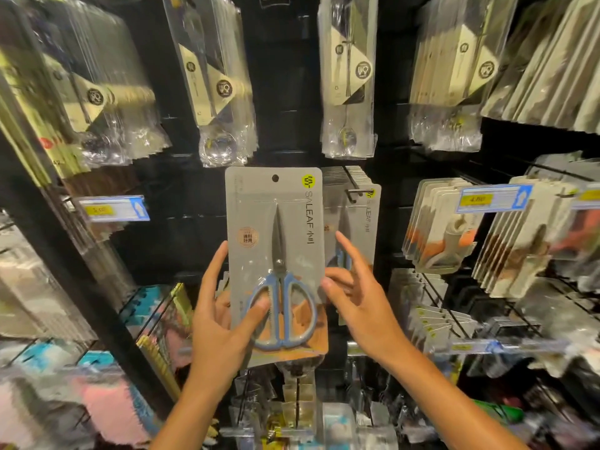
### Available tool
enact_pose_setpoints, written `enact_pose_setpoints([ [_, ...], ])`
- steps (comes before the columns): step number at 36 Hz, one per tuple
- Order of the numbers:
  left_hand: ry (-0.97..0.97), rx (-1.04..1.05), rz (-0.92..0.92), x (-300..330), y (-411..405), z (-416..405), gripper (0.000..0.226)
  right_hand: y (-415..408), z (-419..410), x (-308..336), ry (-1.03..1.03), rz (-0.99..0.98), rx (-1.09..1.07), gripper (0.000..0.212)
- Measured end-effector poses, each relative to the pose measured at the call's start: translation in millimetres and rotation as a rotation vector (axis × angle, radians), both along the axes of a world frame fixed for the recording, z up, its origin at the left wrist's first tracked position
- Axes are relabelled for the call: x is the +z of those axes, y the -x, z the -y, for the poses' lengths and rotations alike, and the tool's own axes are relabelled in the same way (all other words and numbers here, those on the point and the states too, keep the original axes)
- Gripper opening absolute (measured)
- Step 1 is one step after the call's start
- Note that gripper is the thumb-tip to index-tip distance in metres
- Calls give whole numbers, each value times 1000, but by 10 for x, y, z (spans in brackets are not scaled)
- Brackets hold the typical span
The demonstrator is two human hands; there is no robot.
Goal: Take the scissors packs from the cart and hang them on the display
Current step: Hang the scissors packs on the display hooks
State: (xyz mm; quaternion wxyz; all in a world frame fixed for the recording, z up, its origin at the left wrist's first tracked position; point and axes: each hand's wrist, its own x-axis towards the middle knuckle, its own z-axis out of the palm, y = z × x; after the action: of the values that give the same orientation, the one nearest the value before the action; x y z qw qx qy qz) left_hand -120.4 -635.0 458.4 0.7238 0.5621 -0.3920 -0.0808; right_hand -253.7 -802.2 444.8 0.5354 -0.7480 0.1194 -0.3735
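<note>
Now left hand [220, 323] grips scissors pack [276, 254]; right hand [360, 297] released, touching edge.

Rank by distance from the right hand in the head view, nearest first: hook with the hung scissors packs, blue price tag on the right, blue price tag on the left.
From the right hand:
1. Hook with the hung scissors packs, just above the hand.
2. Blue price tag on the right, up and to its right.
3. Blue price tag on the left, far side, beyond the held scissors pack.
</note>
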Motion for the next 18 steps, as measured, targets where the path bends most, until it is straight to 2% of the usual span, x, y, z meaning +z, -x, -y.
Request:
enact_pose_setpoints([
  [5, 0, -32, 0, -55, 18, 13, 90, -7, -61, 37, -29, 46, -15, 68],
  [12, 8, -40, -19, -78, -21, 15, 89, 11, 30, 2, 3, 36, -70, 49],
  [15, 19, -33, -27, -69, -52, 23, 89, -54, 252, -98, -49, 90, -225, 48],
  [18, 21, -24, -20, -69, -76, 28, 89, -130, 531, -221, -82, 58, -417, 62],
])
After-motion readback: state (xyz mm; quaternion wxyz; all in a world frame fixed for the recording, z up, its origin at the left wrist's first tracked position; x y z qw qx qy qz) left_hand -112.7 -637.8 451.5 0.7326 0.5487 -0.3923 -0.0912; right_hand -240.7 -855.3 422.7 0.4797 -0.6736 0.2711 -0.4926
